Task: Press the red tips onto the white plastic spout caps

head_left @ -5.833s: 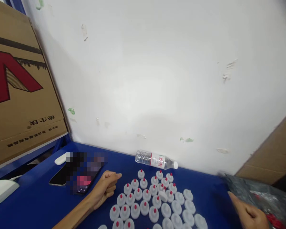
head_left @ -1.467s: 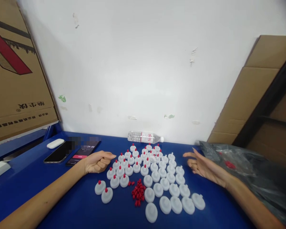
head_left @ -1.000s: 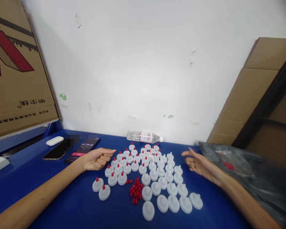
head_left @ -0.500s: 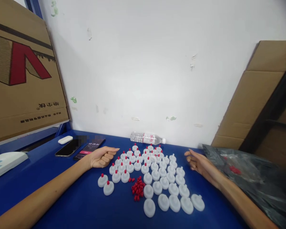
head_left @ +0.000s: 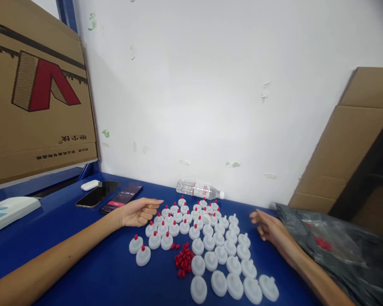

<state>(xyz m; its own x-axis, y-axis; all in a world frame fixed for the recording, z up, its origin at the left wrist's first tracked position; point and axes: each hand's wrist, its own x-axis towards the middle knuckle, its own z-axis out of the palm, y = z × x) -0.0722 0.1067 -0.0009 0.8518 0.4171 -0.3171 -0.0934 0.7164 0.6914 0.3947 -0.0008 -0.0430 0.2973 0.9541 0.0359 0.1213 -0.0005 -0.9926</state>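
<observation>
My left hand (head_left: 142, 212) rests on the blue table with its fingers curled in and the thumb stretched out. Nothing shows in it. It lies just left of many white round discs with red-capped spouts (head_left: 174, 227). On the right, my right hand (head_left: 268, 225) is loosely bent, its fingers apart and without anything between them. Nearest to it are white discs with bare spouts (head_left: 243, 240). A small heap of loose red caps (head_left: 184, 259) lies between the capped and the bare discs.
A clear plastic bottle (head_left: 199, 189) lies against the white wall. Two phones (head_left: 123, 199) and a white oval case (head_left: 90, 185) lie at the left, near a white power strip (head_left: 12, 212). Dark plastic sheeting (head_left: 338, 242) and cardboard (head_left: 344, 136) stand at the right.
The camera view has tilted up and turned a little left, so the scene sits slightly lower and further right. Both hands stay about where they were on the table. The discs and caps have not moved.
</observation>
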